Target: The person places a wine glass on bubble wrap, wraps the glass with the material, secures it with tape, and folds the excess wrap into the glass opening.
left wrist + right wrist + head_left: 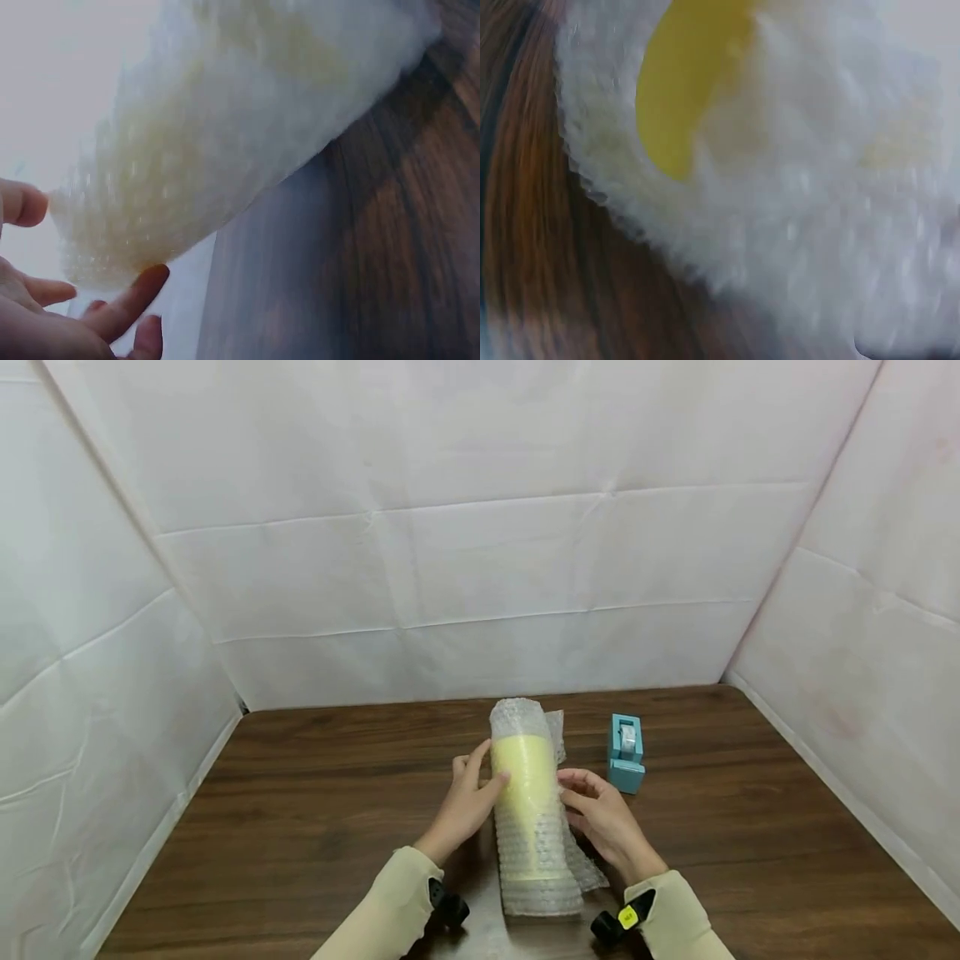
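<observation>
A yellow cylinder (523,772), wrapped in clear bubble wrap (538,852), lies lengthwise on the table in the head view. Its yellow end (676,97) shows inside the wrap layers in the right wrist view. My left hand (467,800) holds the roll's left side, thumb on top and fingers lower down. In the left wrist view, that hand's fingertips (154,279) touch the wrap. At the roll's right side, my right hand (609,822) pinches the wrap between thumb and fingers. A loose flap of wrap sticks out beneath that side. The right fingertips are partly hidden.
A teal tape dispenser (626,753) with a roll of clear tape stands right of the wrapped cylinder, just beyond my right hand. The dark wooden table (337,802) is bordered by white sheet walls (480,652) at the back and both sides.
</observation>
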Motion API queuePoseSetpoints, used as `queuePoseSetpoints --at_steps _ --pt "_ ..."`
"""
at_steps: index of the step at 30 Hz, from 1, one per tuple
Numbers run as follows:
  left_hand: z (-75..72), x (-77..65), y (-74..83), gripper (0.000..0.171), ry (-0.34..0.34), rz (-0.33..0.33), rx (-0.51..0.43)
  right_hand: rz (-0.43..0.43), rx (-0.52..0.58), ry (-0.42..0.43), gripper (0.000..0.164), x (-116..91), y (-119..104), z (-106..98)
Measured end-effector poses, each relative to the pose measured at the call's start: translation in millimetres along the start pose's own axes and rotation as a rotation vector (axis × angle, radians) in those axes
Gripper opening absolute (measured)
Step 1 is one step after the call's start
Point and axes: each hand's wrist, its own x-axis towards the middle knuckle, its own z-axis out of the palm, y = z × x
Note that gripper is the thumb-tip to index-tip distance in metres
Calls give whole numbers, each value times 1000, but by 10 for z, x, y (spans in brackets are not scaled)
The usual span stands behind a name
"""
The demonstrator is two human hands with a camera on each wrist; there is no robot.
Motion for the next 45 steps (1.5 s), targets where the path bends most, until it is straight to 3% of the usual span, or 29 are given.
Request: queuePoseSetpoints --at_steps 5,9,15,23,32,41,45 --pt "-54 -6 -42 50 26 67 -75 -29 19 -111 50 -2 -52 41" --pt "-92 -2 -63 47 50 83 -119 -36 13 -180 64 -10 -88 82" --pt "-131 -2 -72 44 54 82 -142 -35 -12 -208 78 0 -123 151" --pt "-159 2 -118 42 35 72 -231 -50 -83 -239 78 1 -181 268" --pt "-131 -46 -168 42 59 37 -237 -64 -92 -262 77 -18 -219 359" --pt "-190 -214 -28 44 53 35 -236 -93 -160 -238 83 -48 -187 458" --pt "-193 -232 -56 46 52 22 -269 -96 -181 -220 84 -50 -159 498"
